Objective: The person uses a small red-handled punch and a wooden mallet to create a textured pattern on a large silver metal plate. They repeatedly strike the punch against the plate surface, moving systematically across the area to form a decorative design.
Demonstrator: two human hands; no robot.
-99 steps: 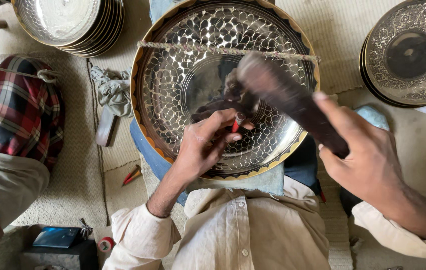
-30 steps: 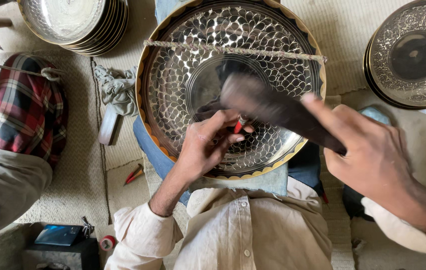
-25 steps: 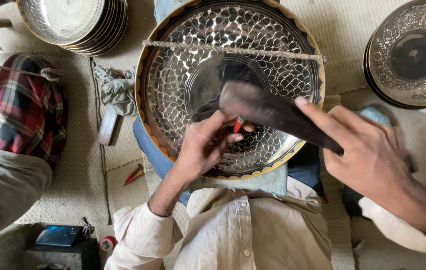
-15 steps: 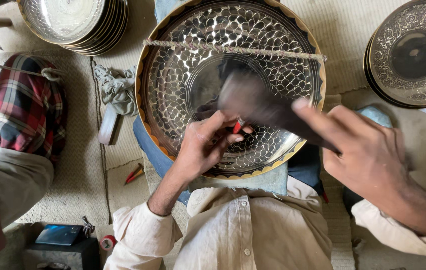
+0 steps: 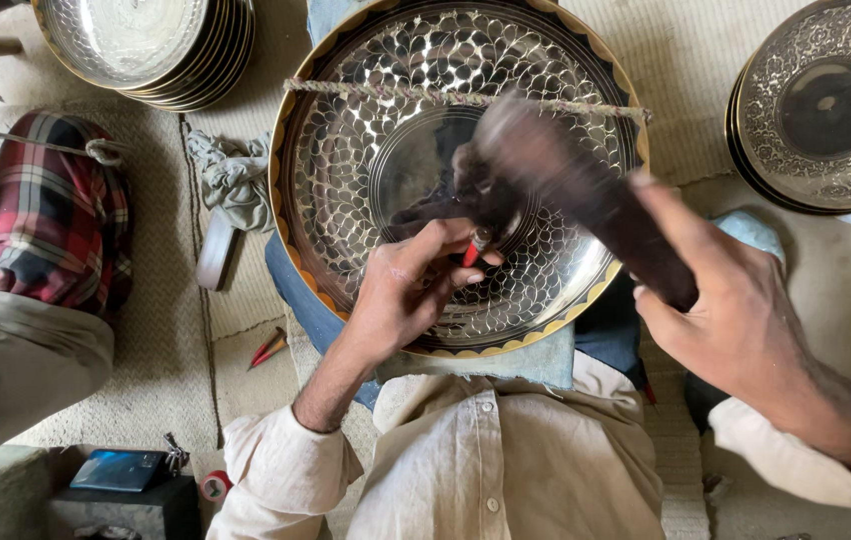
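Where it swings, mallet (image 5: 576,190) blurs

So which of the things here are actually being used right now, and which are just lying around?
In use:
- large patterned metal tray
- small red-tipped punch, held by the left hand
- dark mallet, blurred, gripped by the right hand

Lying about:
- stack of plain trays
- stack of engraved trays
- grey rag
- red tool on the mat
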